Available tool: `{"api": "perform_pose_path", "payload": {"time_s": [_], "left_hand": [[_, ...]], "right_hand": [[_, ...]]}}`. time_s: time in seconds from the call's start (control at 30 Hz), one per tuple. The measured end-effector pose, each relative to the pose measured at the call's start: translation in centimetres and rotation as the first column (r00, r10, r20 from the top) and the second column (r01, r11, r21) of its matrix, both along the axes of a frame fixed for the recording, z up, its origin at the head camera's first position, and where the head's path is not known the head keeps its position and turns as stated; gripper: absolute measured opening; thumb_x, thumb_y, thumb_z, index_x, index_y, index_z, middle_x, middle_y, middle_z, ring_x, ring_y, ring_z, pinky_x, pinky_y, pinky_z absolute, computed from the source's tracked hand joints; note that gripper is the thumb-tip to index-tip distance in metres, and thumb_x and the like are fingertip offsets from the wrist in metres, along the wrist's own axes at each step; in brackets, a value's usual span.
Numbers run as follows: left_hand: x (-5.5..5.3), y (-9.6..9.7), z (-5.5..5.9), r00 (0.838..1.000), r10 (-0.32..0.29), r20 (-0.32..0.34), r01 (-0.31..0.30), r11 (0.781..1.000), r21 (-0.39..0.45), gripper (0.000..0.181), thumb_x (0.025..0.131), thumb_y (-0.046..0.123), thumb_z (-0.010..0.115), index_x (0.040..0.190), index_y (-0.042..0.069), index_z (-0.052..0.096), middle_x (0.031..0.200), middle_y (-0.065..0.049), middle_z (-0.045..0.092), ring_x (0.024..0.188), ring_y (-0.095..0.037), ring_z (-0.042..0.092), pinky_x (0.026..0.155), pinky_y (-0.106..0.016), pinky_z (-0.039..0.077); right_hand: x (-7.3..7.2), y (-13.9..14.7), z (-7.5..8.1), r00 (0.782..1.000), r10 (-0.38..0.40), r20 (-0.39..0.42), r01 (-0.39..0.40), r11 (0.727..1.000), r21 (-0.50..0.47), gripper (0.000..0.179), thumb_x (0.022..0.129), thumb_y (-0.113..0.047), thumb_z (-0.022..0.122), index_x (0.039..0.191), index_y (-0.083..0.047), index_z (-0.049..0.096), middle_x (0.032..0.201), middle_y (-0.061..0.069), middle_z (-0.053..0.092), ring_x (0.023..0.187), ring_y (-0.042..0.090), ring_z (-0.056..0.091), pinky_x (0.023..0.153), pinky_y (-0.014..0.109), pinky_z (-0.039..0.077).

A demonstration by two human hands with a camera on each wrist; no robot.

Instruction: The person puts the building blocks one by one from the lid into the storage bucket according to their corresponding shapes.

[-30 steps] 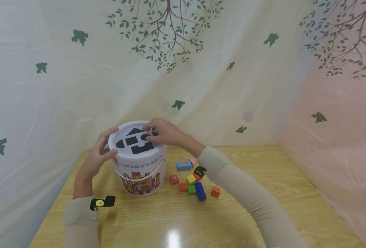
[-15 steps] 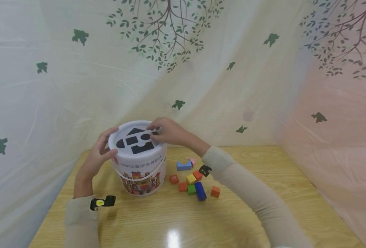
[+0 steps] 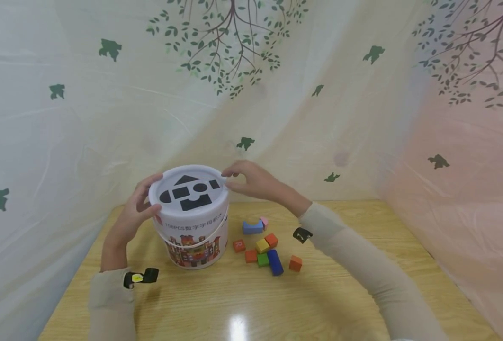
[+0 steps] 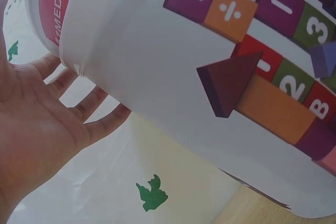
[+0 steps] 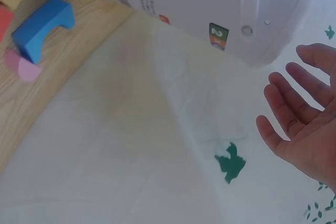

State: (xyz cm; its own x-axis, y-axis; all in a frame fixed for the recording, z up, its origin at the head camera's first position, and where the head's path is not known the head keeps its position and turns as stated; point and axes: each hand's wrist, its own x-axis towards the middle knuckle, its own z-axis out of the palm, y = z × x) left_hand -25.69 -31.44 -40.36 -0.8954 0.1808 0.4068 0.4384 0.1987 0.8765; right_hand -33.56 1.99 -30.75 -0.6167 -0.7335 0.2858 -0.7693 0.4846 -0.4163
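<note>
"Head view: how far along?"
"Lid [image 3: 191,191] on the bucket [image 3: 195,237], blocks [image 3: 263,246] left on the table [image 3: 192,303] (contents hidden); left hand [image 3: 131,215] grips the bucket's top."
"Left wrist?"
"Fingers [image 4: 109,121] against its side."
"Right wrist?"
"Right hand [image 5: 312,132] empty, relaxed, just beside."

A pale, creased sheet [image 3: 277,123] hangs beyond the far edge of the tabletop [image 3: 375,218] and along its left and right edges; past the right edge it takes a pinkish tint, past the left a cooler grey-white; above the middle of the far edge a printed tree [image 3: 232,38] spreads brown branches downward with small green leaves, a second printed tree [image 3: 490,47] above the far right corner; dark green bird-like shapes [image 3: 110,49] dot the sheet; the tabletop is yellowish, grained wood; a white glare [image 3: 238,327] shines on its near part.
</note>
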Motion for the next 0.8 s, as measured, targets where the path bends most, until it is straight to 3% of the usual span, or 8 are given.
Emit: {"api": "perform_pose_path", "payload": {"time_s": [0.1,0.2,0.3,0.43,0.67,0.8], "left_hand": [[0.0,0.0,0.0,1.000,0.004,0.010,-0.004,1.000,-0.001,0.071,0.098,0.003,0.057,0.161,0.018,0.027,0.160,-0.006,0.029,0.137,-0.008,0.038,0.118,-0.048,0.033],[0.1,0.0,0.1,1.000,0.002,0.014,-0.002,1.000,0.001,0.071,0.098,0.003,0.057,0.161,0.019,0.027,0.161,-0.007,0.028,0.137,-0.007,0.038,0.117,-0.067,0.025],[0.1,0.0,0.2,1.000,-0.003,0.015,0.003,1.000,0.005,0.072,0.098,0.003,0.057,0.161,0.018,0.027,0.161,-0.007,0.027,0.138,-0.007,0.038,0.116,-0.072,0.022],[0.0,0.1,0.2,1.000,0.000,0.018,0.000,1.000,-0.002,0.072,0.098,0.003,0.056,0.161,0.018,0.027,0.161,-0.007,0.027,0.138,-0.006,0.038,0.118,-0.065,0.026],[0.1,0.1,0.2,1.000,-0.002,0.012,0.002,1.000,0.009,0.071,0.098,0.002,0.056,0.161,0.017,0.027,0.160,-0.006,0.028,0.137,-0.007,0.038,0.110,-0.027,0.037],[0.1,0.1,0.2,1.000,-0.006,0.006,0.006,1.000,0.014,0.070,0.098,0.002,0.055,0.161,0.016,0.027,0.159,-0.004,0.029,0.136,-0.009,0.038,0.102,-0.016,0.037]], "right_hand": [[0.1,1.4,-0.1,1.000,-0.008,-0.004,0.008,1.000,0.003,0.034,0.099,-0.021,0.066,0.127,-0.004,0.068,0.126,0.011,0.070,0.116,0.029,0.062,0.101,0.040,0.051],[0.3,2.9,-0.6,1.000,-0.024,0.008,0.024,1.000,0.013,0.034,0.098,-0.020,0.067,0.128,-0.003,0.067,0.126,0.012,0.069,0.116,0.029,0.062,0.101,0.041,0.051],[0.4,4.3,-1.4,0.999,-0.037,0.031,0.036,0.999,0.031,0.034,0.098,-0.020,0.067,0.128,-0.004,0.068,0.124,0.011,0.070,0.115,0.028,0.062,0.101,0.041,0.052],[0.6,6.3,-3.1,0.997,-0.035,0.066,0.031,0.997,0.069,0.033,0.096,-0.019,0.069,0.126,-0.004,0.068,0.121,0.010,0.071,0.113,0.028,0.064,0.099,0.042,0.053],[1.5,9.2,-6.6,0.993,-0.016,0.113,-0.007,0.979,0.201,0.034,0.093,-0.023,0.073,0.123,-0.008,0.071,0.118,0.004,0.072,0.106,0.019,0.064,0.093,0.037,0.054],[2.3,10.3,-7.8,0.987,-0.021,0.158,-0.019,0.969,0.245,0.035,0.092,-0.022,0.075,0.124,-0.009,0.071,0.119,0.004,0.072,0.106,0.020,0.064,0.092,0.038,0.055]]}}
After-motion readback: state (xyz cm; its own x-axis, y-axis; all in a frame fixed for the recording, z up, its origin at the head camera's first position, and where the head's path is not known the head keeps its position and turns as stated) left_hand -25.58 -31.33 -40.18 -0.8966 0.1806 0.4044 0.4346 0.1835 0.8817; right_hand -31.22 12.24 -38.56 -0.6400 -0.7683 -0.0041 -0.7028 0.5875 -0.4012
